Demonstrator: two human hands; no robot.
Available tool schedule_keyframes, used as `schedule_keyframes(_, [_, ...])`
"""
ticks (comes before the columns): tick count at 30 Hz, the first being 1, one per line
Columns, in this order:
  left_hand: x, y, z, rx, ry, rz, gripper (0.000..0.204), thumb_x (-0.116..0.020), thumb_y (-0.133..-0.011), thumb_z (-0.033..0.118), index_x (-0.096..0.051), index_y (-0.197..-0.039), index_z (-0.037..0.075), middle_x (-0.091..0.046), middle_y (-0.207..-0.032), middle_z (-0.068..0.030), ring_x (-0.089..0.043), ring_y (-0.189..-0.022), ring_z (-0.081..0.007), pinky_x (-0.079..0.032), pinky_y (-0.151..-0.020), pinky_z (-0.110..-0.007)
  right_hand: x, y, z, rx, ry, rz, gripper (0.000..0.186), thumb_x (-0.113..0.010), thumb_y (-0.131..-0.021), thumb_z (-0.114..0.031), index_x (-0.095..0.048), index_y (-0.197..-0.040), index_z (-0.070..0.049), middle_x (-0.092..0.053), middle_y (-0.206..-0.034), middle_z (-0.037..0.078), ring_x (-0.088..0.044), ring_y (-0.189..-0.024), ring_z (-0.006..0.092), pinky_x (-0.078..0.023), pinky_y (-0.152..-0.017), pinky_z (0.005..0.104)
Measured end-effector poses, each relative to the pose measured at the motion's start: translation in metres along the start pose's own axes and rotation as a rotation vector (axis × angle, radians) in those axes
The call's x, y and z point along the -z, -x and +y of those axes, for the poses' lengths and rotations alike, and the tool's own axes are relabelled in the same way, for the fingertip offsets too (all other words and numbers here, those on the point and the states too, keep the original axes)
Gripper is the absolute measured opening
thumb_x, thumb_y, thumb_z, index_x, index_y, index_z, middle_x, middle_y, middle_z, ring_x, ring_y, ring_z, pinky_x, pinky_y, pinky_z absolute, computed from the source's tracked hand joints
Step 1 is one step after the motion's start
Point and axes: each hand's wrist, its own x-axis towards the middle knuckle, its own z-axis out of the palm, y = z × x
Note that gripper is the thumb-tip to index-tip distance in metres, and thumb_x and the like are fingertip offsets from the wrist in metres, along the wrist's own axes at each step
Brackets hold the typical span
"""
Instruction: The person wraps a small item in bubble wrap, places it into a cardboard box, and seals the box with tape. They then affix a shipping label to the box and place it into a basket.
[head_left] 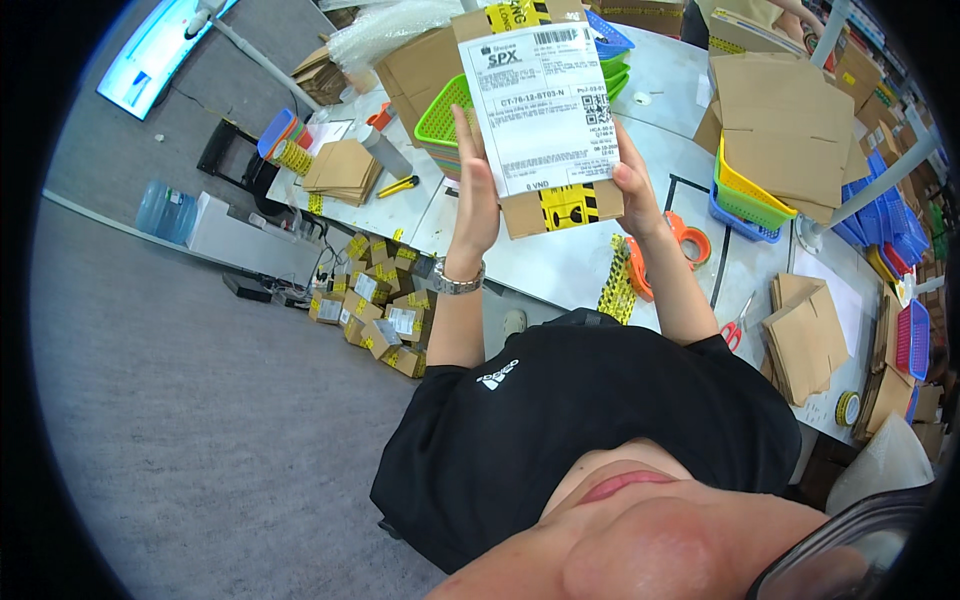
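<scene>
Between my two hands I hold up a small cardboard box (520, 218) over the table. A white printed shipping label (540, 110) covers most of its upward face, and yellow-and-black tape (570, 208) runs along it above and below the label. My left hand (477, 195), with a metal watch (459, 277) on its wrist, presses against the box's left side. On the right side my right hand (636, 185) grips the edge, its thumb on the label's lower right corner. The fingers behind the box are hidden.
An orange tape dispenser (640, 272) and red-handled scissors (733, 335) lie on the white table (560, 275). Flat cardboard stacks (805, 335) and a yellow basket (735, 185) stand at right, a green basket (440, 118) behind my left hand. Taped parcels (380, 335) pile up on the floor.
</scene>
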Motion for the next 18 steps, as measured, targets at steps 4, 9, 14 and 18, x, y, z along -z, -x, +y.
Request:
schedule_keyframes(4, [0.025, -0.022, 0.019, -0.336, -0.067, 0.302, 0.097, -0.01, -0.091, 0.075, 0.007, -0.156, 0.005, 0.001, -0.164, -0.0116, 0.002, -0.15, -0.0266, -0.004, -0.121, -0.039, -0.001, 0.005, 0.007, 0.024, -0.067, 0.064, 0.111, -0.068, -0.071, -0.058, -0.024, -0.153, 0.002, -0.039, -0.151, 0.018, -0.04, -0.138, 0.0272, -0.029, -0.114, 0.0395])
schedule_keyframes(9, [-0.021, -0.043, 0.026, -0.266, -0.032, -0.014, 0.094, -0.005, -0.093, 0.074, 0.001, -0.157, 0.005, -0.001, -0.165, -0.0099, -0.005, -0.151, -0.0216, -0.002, -0.121, -0.036, -0.013, 0.018, 0.023, -0.005, 0.005, 0.065, 0.11, -0.067, -0.072, -0.057, -0.023, -0.153, 0.002, -0.034, -0.153, 0.018, -0.033, -0.142, 0.0271, -0.023, -0.116, 0.0388])
schedule_keyframes(14, [-0.015, -0.046, 0.003, -0.215, 0.089, -0.105, 0.093, -0.005, -0.093, 0.073, 0.003, -0.157, 0.006, 0.001, -0.165, -0.0099, -0.003, -0.152, -0.0225, -0.006, -0.122, -0.036, -0.001, 0.024, 0.04, -0.036, -0.003, 0.085, 0.106, -0.064, -0.075, -0.055, -0.022, -0.153, 0.002, -0.033, -0.153, 0.019, -0.032, -0.142, 0.0279, -0.022, -0.116, 0.0387])
schedule_keyframes(18, [-0.02, -0.049, 0.0, -0.236, 0.284, -0.094, 0.091, -0.006, -0.094, 0.072, 0.004, -0.156, 0.006, 0.001, -0.165, -0.0116, -0.003, -0.152, -0.0238, -0.007, -0.122, -0.037, -0.004, 0.024, 0.033, -0.086, -0.152, 0.136, 0.098, -0.061, -0.077, -0.054, -0.027, -0.15, 0.002, -0.04, -0.147, 0.018, -0.04, -0.136, 0.0265, -0.029, -0.113, 0.0377])
